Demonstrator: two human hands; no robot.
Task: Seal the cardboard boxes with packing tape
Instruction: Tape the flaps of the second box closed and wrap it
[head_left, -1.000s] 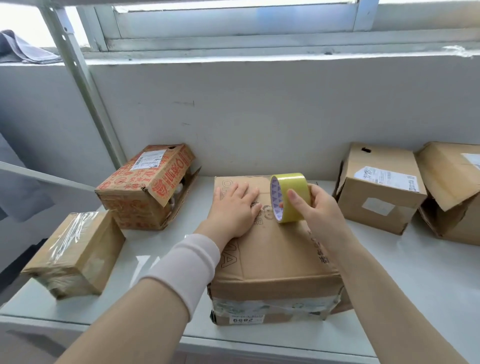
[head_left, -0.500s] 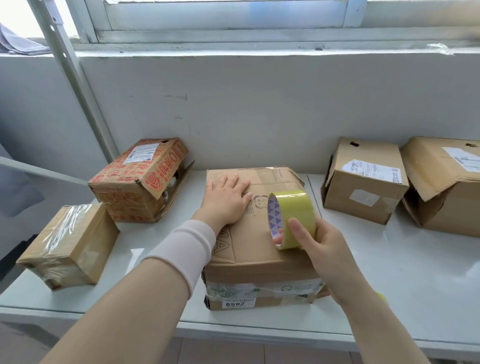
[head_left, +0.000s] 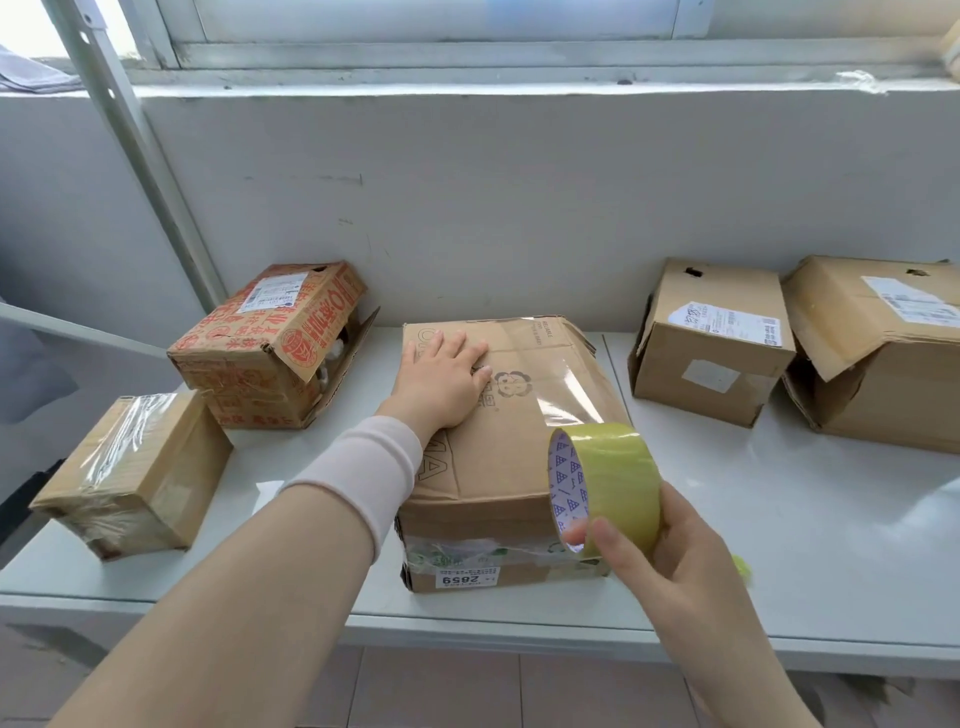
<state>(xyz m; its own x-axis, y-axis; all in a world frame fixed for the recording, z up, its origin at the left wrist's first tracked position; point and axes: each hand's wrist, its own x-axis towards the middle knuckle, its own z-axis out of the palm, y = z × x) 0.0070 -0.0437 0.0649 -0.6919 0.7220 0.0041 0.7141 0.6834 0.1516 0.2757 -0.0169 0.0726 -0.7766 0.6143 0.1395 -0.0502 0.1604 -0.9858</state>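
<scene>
Since the small box (head_left: 130, 478) at the near left of the surface (head_left: 779, 519) is wrapped in shiny clear film over its top & sides, I'd count that 1 as done. Just right & farther back, the red-printed box (head_left: 270, 348) lies w/ a flap hanging open on its right side and white stuff showing inside, so it is not sealed.

Centre is the big brown box (head_left: 498, 467), w/ a label reading 2859 on its near face. The left hand (head_left: 441, 384) presses flat on the far-left part of its top, fingers straight & spread, holding nothing. A strip of clear tape (head_left: 566, 384) runs across the top from the far edge toward the tape roll (head_left: 605, 486). It looks uncut, tho the join is hard to see. The right hand (head_left: 670, 561) is clamped on the yellowish roll, thumb on the outside & a fingertip in the core. The roll stands upright at the box's near-right top edge. So this box is approx. mid-seal: the strip needs running down the near face, cutting & smoothing.

Farther right, the labelled box (head_left: 711, 343) looks shut, but no fresh tape shows. The far-right box (head_left: 878, 358) has a flap bent open.

Judgement: 1 of 5 done, 1 in hand, 3 left.
</scene>
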